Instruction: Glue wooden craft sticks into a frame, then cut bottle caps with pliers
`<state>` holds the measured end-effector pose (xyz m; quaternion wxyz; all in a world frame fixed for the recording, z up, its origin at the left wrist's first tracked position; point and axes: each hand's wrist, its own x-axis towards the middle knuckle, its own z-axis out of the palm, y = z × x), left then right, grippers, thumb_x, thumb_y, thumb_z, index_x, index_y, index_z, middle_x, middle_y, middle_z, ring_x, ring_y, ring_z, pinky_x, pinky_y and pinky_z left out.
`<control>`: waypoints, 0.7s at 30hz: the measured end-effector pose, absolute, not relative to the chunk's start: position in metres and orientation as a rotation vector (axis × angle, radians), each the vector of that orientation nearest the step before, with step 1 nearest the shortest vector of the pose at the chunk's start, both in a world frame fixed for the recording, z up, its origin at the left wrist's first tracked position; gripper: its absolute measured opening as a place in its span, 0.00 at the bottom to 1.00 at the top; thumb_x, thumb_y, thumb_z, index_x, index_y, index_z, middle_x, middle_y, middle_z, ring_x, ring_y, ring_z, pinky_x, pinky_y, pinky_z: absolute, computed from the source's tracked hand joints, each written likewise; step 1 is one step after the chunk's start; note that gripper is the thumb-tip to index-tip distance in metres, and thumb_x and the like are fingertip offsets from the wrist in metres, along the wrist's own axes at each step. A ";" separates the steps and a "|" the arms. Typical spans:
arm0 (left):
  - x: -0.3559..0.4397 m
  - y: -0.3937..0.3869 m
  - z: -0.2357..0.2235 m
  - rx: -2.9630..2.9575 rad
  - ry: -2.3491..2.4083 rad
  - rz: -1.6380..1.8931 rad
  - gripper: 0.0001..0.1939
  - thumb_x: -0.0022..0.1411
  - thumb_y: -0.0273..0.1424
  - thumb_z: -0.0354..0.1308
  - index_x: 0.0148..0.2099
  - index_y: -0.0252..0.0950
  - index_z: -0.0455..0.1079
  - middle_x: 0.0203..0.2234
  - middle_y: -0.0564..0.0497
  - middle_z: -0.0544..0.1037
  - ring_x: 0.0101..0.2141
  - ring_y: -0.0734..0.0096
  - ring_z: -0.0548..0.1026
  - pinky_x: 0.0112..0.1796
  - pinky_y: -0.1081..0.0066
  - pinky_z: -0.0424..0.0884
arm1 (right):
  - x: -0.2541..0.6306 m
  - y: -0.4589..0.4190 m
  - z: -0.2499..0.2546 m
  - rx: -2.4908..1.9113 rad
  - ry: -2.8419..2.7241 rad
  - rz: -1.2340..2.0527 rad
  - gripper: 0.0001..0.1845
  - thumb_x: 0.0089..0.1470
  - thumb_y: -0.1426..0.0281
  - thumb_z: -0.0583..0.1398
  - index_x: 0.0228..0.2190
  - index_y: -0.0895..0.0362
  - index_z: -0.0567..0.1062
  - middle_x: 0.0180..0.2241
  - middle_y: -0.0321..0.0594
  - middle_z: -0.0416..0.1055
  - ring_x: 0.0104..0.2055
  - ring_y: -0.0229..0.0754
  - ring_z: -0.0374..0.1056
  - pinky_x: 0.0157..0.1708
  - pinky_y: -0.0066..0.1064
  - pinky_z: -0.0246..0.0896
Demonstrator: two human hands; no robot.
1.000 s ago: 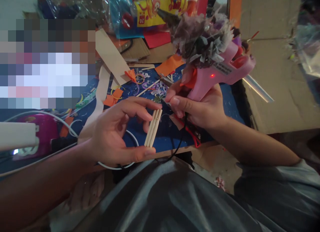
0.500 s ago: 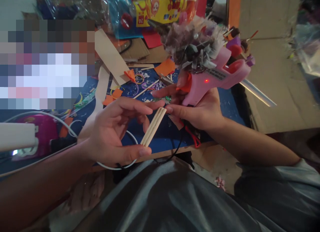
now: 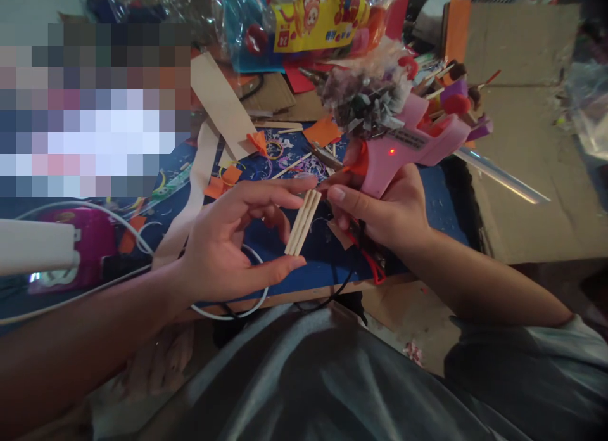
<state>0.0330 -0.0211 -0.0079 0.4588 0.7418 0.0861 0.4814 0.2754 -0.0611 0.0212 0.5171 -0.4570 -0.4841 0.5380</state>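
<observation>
Holding sticks point(image 3: 303, 222) in left hand point(image 3: 228, 244); right hand point(image 3: 384, 203) grips glue gun point(image 3: 408, 143).

1. Blue tabletop point(image 3: 434, 194), littered with craft scraps.
2. Orange paper pieces point(image 3: 223, 181), tan cardboard strips point(image 3: 221, 105) lying flat on it.
3. White cable point(image 3: 95, 208) looping across, beside a magenta device point(image 3: 90, 238).

glue gun point(image 3: 418, 146) – pink, orange trigger; sticks point(image 3: 303, 222) – pale wood; table point(image 3: 441, 187) – blue

Pale joined sticks point(image 3: 303, 222), tilted, held
</observation>
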 end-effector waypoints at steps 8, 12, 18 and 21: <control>0.028 -0.019 -0.008 1.957 0.314 1.149 0.45 0.55 0.36 0.88 0.71 0.50 0.75 0.66 0.41 0.84 0.44 0.57 0.89 0.35 0.64 0.86 | 0.273 -0.065 0.023 -1.110 -1.224 1.436 0.38 0.43 0.50 0.86 0.46 0.49 0.76 0.34 0.33 0.85 0.19 0.35 0.72 0.15 0.29 0.71; 0.026 -0.018 -0.006 2.013 0.321 1.160 0.46 0.53 0.39 0.89 0.71 0.49 0.75 0.64 0.41 0.84 0.43 0.58 0.88 0.37 0.64 0.86 | 0.271 -0.068 0.023 -1.098 -1.243 1.452 0.31 0.45 0.53 0.86 0.40 0.53 0.81 0.33 0.36 0.86 0.21 0.36 0.72 0.20 0.31 0.76; 0.026 -0.010 -0.009 2.177 0.232 1.248 0.42 0.56 0.45 0.87 0.68 0.37 0.77 0.57 0.38 0.86 0.46 0.59 0.87 0.38 0.67 0.87 | 0.267 -0.071 0.026 -1.020 -1.367 1.387 0.18 0.49 0.63 0.85 0.32 0.53 0.84 0.27 0.34 0.85 0.20 0.35 0.71 0.24 0.30 0.77; 0.027 -0.005 -0.014 2.158 0.170 1.297 0.48 0.52 0.49 0.88 0.69 0.41 0.78 0.56 0.39 0.86 0.52 0.49 0.87 0.38 0.63 0.88 | 0.266 -0.071 0.026 -1.015 -1.400 1.353 0.21 0.46 0.64 0.87 0.34 0.51 0.83 0.27 0.34 0.86 0.19 0.36 0.71 0.24 0.31 0.77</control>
